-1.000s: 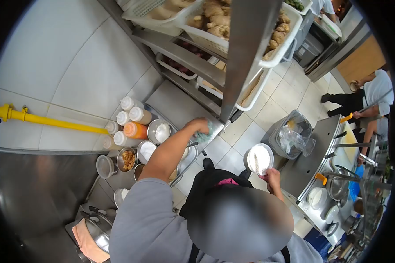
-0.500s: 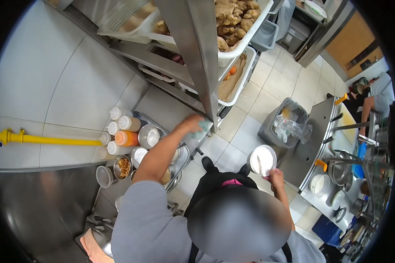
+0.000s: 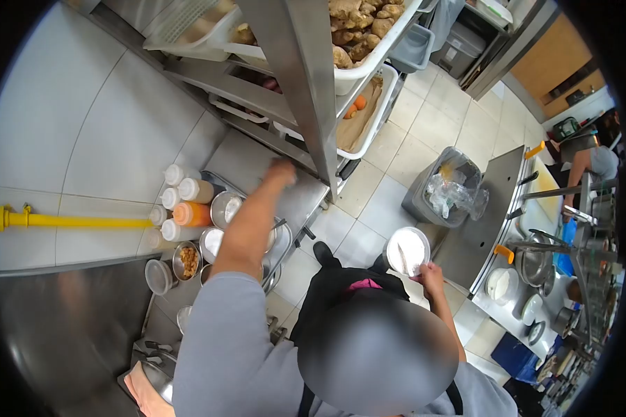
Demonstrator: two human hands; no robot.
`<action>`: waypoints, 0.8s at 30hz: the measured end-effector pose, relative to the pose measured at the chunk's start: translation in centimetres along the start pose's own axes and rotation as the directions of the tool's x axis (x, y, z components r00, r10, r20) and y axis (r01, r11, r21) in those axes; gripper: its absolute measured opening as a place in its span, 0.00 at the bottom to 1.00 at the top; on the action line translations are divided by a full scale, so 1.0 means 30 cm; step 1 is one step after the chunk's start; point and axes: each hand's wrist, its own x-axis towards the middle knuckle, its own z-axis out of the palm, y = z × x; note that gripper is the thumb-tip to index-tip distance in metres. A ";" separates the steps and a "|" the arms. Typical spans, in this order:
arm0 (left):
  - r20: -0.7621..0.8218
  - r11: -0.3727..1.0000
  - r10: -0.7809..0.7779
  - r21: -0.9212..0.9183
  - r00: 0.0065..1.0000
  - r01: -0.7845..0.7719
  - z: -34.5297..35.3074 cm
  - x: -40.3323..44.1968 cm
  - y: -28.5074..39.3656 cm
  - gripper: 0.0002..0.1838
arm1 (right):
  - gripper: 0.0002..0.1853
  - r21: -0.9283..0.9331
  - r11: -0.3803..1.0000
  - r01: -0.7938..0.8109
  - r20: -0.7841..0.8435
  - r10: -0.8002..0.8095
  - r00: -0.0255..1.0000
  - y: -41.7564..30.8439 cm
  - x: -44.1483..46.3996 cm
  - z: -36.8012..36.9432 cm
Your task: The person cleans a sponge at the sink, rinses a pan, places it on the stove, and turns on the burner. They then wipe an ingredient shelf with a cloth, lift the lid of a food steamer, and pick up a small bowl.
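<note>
My left hand (image 3: pixel 281 171), smeared by motion, presses on the bare metal counter (image 3: pixel 247 156) beside the shelf post. Under its fingers is a pale green cloth, now almost wholly hidden. My right hand (image 3: pixel 430 275) grips the rim of a round tub (image 3: pixel 408 251) of white stuff, held out over the floor; a utensil seems to lie in it. Nearest my left forearm stand metal bowls of white contents, such as one bowl (image 3: pixel 226 208). Squeeze bottles (image 3: pixel 191 214), one orange, are grouped by the wall.
A metal rack post (image 3: pixel 306 90) rises beside my left hand, with a tub of ginger (image 3: pixel 362 31) and a tray with carrots (image 3: pixel 368 118). A grey bin (image 3: pixel 424 191) stands on the floor ahead. At right is a worktop (image 3: pixel 511 320) with bowls; another person (image 3: pixel 598 163) is beyond it.
My left hand has swept back and to the left across the counter, away from its front edge, with the cloth. My right hand still holds the tub in about the same place.
</note>
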 end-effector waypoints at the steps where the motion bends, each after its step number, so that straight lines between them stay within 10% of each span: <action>1: 0.000 0.999 -0.015 -0.038 1.000 0.015 0.040 0.019 0.079 0.23 | 0.08 -0.003 1.000 0.005 0.006 -0.005 1.000 -0.003 0.015 0.003; 6: 0.011 0.909 -0.249 -0.343 0.968 0.237 0.000 -0.225 0.396 0.21 | 0.09 -0.059 0.996 0.065 0.115 -0.058 0.992 -0.034 0.087 0.010; 11: -0.128 0.924 -0.188 -0.359 0.974 0.131 0.122 -0.300 0.459 0.18 | 0.10 -0.098 0.988 0.116 0.164 -0.099 0.981 -0.043 0.149 -0.034; 13: -0.523 0.927 -0.312 -0.352 0.793 0.132 0.122 -0.318 0.393 0.18 | 0.10 -0.059 0.992 0.114 0.168 -0.102 0.980 -0.048 0.161 -0.059; 19: -0.395 0.628 -0.770 -0.608 0.501 0.486 0.220 -0.220 0.370 0.16 | 0.10 -0.104 0.993 0.048 0.188 -0.028 0.982 -0.061 0.183 -0.153; 24: -0.422 0.708 -0.632 -0.655 0.650 0.263 0.366 -0.382 0.544 0.17 | 0.08 -0.225 0.968 0.110 0.220 -0.060 0.974 -0.057 0.217 -0.193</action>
